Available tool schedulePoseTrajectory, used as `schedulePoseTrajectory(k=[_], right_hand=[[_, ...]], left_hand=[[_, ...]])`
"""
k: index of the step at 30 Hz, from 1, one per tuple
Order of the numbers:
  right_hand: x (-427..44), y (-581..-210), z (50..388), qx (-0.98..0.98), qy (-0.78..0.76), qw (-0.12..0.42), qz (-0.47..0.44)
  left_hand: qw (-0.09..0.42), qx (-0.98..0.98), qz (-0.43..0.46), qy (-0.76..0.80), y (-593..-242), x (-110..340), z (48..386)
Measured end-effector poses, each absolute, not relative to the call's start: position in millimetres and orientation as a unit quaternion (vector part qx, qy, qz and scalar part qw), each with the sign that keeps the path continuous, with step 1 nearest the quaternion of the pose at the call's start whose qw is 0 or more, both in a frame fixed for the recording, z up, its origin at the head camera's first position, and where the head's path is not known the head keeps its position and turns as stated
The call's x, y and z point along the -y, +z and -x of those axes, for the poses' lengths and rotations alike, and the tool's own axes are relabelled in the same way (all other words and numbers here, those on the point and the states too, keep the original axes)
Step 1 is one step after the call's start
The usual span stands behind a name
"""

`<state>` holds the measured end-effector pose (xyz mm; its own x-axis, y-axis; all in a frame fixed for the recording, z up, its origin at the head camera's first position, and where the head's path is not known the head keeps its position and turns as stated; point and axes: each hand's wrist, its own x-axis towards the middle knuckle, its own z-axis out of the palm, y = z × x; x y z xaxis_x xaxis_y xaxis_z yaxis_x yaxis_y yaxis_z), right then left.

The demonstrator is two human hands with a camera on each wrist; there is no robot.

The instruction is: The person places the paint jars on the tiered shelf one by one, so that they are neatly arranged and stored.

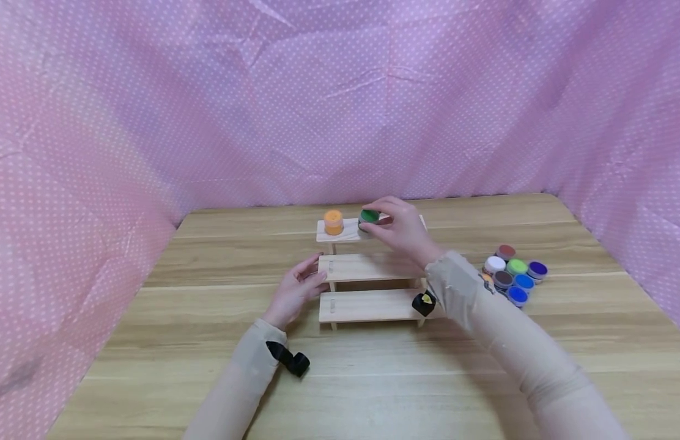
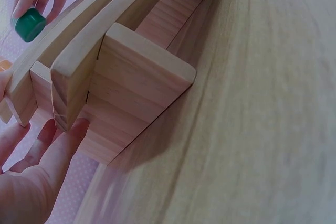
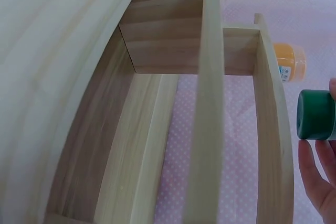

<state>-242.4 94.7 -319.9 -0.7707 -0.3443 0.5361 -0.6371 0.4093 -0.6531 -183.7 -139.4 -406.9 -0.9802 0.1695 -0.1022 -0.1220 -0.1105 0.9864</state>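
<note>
A three-step wooden rack (image 1: 373, 267) stands on the table. My right hand (image 1: 400, 226) pinches a small paint pot with a green lid (image 1: 369, 216) between thumb and fingers, at the top step. Whether the pot touches that step cannot be told. To its left, an orange paint pot (image 1: 333, 222) stands on the same step; it also shows in the right wrist view. My left hand (image 1: 297, 288) holds the left end of the middle step, its fingertips (image 2: 76, 127) against the wood. The right wrist view shows only part of the right hand.
Several paint pots (image 1: 517, 267) with red, white, light green, dark brown, blue, purple and orange tops stand clustered on the table right of the rack, partly behind the right forearm. A pink dotted cloth (image 1: 340, 110) hangs around the wooden table (image 1: 208, 305).
</note>
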Motion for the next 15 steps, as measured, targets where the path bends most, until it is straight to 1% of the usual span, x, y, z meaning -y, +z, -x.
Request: schedulePoseTrajectory(k=[3,7,15], right_hand=[[-92,-320,245,0.825,0.446,0.169,-0.304],[-88,-320,247,0.830,0.435,0.167,-0.306],[-83,-318,251,0.847,0.411,0.150,-0.301]], left_hand=[[0.098,-0.661,-0.018,0.743,-407,139,184],[0.099,-0.663,-0.020,0.742,-407,139,184],[0.098,-0.665,-0.016,0.740,-406,140,184]])
